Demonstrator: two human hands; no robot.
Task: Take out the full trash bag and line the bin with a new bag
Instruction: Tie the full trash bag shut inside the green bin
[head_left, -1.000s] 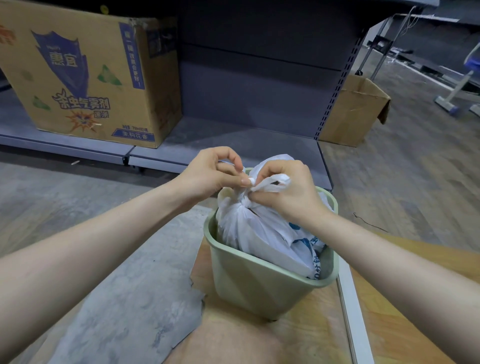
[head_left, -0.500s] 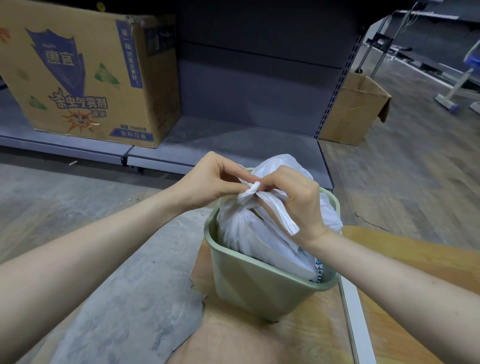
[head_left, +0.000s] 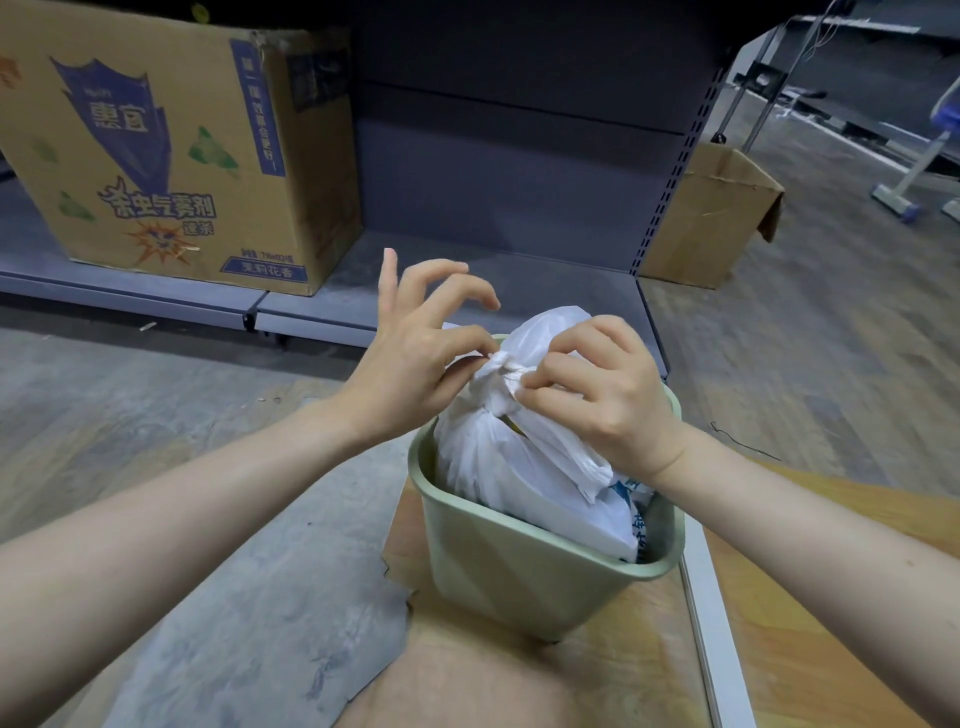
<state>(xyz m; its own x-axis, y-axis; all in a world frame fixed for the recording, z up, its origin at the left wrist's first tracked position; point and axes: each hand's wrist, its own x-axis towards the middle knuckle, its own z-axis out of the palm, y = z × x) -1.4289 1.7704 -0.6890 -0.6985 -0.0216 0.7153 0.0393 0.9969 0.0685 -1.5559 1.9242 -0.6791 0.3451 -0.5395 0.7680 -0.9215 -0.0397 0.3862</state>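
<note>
A full white trash bag (head_left: 519, 467) sits inside a pale green bin (head_left: 524, 577), its gathered neck rising above the rim and twisted into a knot (head_left: 503, 371) at the top. Blue print shows on the bag's lower right side, though the lettering is too creased to read. The bin stands on a wooden floor panel (head_left: 810, 613), just beside a white strip (head_left: 709, 639) that runs along its right.

The left hand (head_left: 415, 358) pinches one end of the knot between thumb and forefinger, while its other three fingers fan upward, loosely bent and holding nothing. The right hand (head_left: 602, 395) comes in from the other side, fingers curled round the plastic, thumb and forefinger nipping the knot's opposite end. The two hands sit close together above the bin's far edge, both bare forearms reaching in from the bottom corners.

Left of the bin, the floor is a grey, torn sheet (head_left: 249, 597). Beyond lies a low grey shelf (head_left: 431, 280) carrying a large printed cardboard box (head_left: 171, 150) on its left section. A smaller plain cardboard box (head_left: 706, 218) stands on the floor past the shelf's right upright.
</note>
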